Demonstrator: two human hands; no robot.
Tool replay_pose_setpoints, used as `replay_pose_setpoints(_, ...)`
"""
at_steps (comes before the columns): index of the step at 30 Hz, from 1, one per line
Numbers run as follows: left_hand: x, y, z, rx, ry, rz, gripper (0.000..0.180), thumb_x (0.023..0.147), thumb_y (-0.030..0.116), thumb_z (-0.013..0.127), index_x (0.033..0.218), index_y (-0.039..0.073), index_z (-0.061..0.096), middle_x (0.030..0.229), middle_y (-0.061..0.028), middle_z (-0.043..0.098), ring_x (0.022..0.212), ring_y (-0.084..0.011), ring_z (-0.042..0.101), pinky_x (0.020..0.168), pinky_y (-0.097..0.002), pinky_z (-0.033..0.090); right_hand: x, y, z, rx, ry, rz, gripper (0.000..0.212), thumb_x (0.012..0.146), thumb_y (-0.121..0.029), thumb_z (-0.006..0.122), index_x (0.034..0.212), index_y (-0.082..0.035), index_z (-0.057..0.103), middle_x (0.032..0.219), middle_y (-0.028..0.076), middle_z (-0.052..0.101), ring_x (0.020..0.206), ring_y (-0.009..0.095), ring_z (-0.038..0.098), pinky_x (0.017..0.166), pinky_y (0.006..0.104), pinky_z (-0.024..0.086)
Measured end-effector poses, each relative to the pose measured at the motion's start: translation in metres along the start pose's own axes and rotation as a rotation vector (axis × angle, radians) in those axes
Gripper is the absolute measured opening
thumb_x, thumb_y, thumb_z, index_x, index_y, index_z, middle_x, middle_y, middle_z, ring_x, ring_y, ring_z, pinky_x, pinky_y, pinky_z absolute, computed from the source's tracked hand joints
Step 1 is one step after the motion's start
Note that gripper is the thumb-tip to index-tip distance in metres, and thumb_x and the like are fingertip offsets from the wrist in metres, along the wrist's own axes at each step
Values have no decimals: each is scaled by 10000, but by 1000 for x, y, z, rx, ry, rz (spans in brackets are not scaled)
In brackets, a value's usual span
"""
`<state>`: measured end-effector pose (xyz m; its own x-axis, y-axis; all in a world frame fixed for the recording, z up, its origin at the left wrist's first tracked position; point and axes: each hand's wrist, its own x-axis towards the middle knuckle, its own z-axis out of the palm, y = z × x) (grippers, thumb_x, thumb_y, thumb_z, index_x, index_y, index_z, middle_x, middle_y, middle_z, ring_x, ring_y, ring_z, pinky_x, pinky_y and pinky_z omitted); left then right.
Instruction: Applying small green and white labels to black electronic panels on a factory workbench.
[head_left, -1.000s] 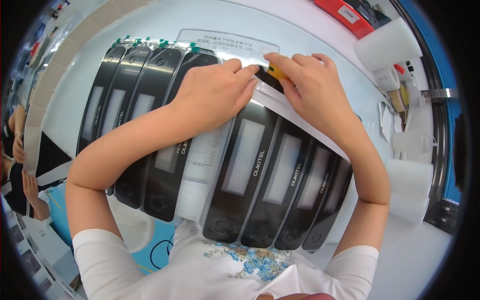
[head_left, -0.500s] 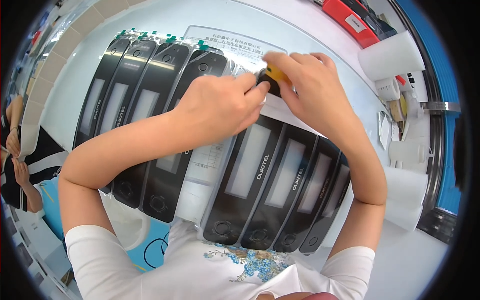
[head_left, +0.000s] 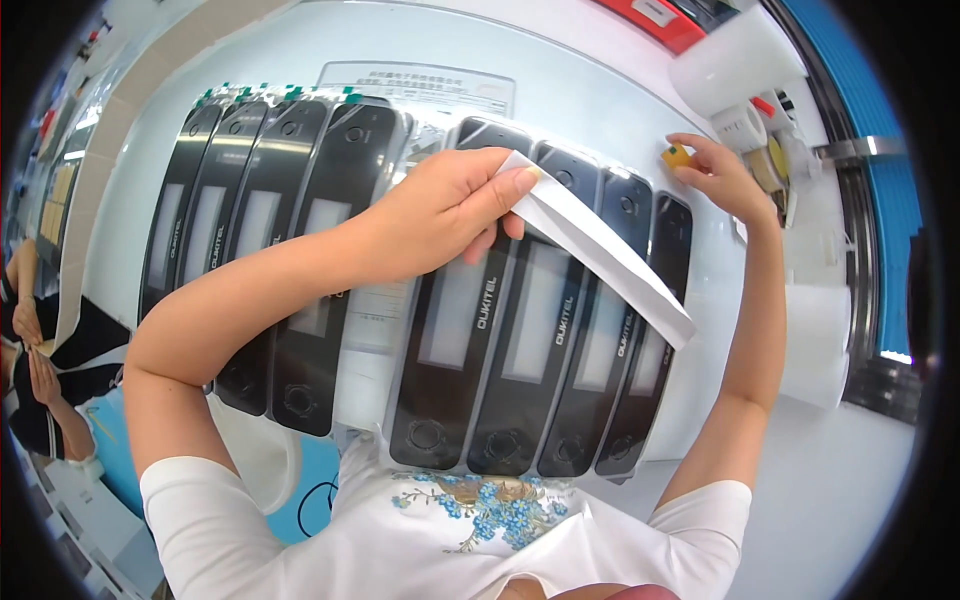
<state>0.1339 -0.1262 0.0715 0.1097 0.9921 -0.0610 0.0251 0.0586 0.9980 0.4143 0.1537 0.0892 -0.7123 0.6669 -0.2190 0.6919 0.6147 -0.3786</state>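
Observation:
My left hand (head_left: 440, 205) pinches one end of a long white paper strip (head_left: 610, 255), which slants down to the right over several black panels. Held at the fingertips of my right hand (head_left: 730, 185) is a small yellow block-like thing (head_left: 678, 157), too small to tell its kind, out past the panels' far right corner. Below the strip, long black panels (head_left: 450, 400) with pale rectangular windows lie side by side in clear film. A second row of such panels (head_left: 345, 160) lies to the left, partly under my left forearm, with green tabs (head_left: 293, 93) along its far ends.
A printed sheet (head_left: 415, 78) lies behind the panels. At the far right are a red tray-like holder (head_left: 655, 22), a large white roll (head_left: 740, 62), a smaller white roll (head_left: 738, 128) and tape rolls. Another person's hands (head_left: 38, 355) show at the left edge. A white bin (head_left: 285, 455) stands below the table.
Both hands were together over the far ends of the right panels. My right hand has moved right with the yellow thing; my left now holds the white strip out in plain sight.

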Motion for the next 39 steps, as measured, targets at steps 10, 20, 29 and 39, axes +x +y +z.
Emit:
replay_pose_setpoints(10,11,22,27,-241,-109,147,818,991,668,192,1417,23,460,878,-42,623,738,-112,604,681,-237,497,-85,-134,4,-352,333,-570,254,734,-183,740,950,-70,666,883,25,604,755,201,585,628,321,468)
replay_pose_setpoints(20,10,26,68,-622,55,-85,410,904,76,694,1227,-6,454,1007,-83,690,900,-123,668,814,-242,540,-80,-132,28,170,656,-525,306,916,-216,653,1163,-40,607,973,114,654,768,244,633,676,296,515)
replay_pose_setpoints(29,25,7,85,-455,329,86,254,872,61,732,1072,24,579,1046,-66,680,972,-114,632,876,-266,508,-86,-112,47,1065,-223,-224,373,935,-259,676,1183,4,583,943,8,644,821,63,585,702,214,495)
replay_pose_setpoints(39,31,7,90,-337,321,190,175,862,43,735,1029,31,687,993,-39,708,935,-96,638,850,-261,507,-88,-95,36,1014,-244,-223,316,1016,-315,537,1121,-30,627,885,-12,595,778,69,556,699,230,480)
